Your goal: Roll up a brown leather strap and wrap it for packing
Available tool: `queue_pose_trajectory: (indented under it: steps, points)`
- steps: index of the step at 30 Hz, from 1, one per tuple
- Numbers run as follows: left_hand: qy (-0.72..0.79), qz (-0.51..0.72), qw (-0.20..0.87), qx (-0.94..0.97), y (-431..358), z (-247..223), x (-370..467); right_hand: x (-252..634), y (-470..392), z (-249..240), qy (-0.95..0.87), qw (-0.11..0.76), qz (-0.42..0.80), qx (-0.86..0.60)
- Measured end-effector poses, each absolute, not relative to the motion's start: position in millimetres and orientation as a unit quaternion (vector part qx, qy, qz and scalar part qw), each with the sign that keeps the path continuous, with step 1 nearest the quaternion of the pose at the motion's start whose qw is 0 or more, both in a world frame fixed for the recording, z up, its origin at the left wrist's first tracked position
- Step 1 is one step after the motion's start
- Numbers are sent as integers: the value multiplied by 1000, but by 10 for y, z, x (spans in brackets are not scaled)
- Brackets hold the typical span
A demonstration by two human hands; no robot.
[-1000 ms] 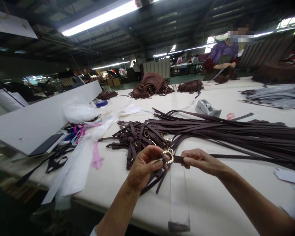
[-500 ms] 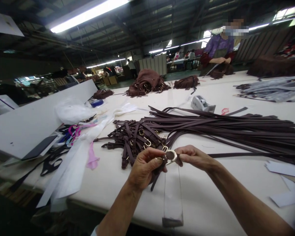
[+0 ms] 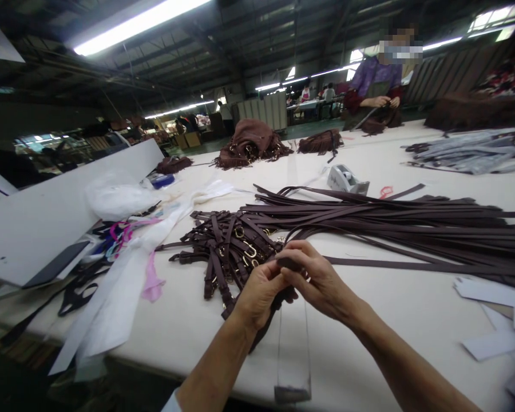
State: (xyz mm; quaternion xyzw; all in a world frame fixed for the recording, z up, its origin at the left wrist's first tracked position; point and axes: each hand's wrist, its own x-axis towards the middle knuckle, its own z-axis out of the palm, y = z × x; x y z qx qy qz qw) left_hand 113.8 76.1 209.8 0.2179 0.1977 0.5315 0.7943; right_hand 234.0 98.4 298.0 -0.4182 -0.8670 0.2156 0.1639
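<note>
Between left hand (image 3: 257,292) and right hand (image 3: 320,280), both pinching: dark brown strap (image 3: 390,265).

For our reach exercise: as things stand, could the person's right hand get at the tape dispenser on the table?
Probably yes. The right hand is busy on a strap, but only the flat pile of straps lies before the tape dispenser, low enough to reach over.
</note>
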Motion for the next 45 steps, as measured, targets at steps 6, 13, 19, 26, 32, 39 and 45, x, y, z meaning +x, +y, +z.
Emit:
queue_pose_trajectory:
  steps: [6, 13, 19, 26, 32, 39, 45]
  points:
    - [246, 544, 759, 261, 783, 2090, 1204, 2649, 947, 3003, -730, 290, 262, -561]
    - [288, 559, 679, 378, 782, 2149, 1474, 2461, 770, 3028, -807, 251, 171, -507]
    - [144, 473, 803, 333, 845, 2192, 1415, 2615, 852, 3161, -674, 420, 414, -445]
    - [180, 497, 771, 355, 807, 2158, 1681, 2762, 809, 3206, -636, 491, 345, -485]
    - [202, 498, 751, 382, 792, 2203, 1766, 2983, 741, 3010, -517, 474, 398, -592]
    - [236, 469, 786, 327, 824, 2217, 1665, 3121, 718, 3037, -395, 444, 554, -583]
    - [284, 446, 787, 317, 826, 2208, 1720, 3151, 684, 2999, -376, 446, 585, -563]
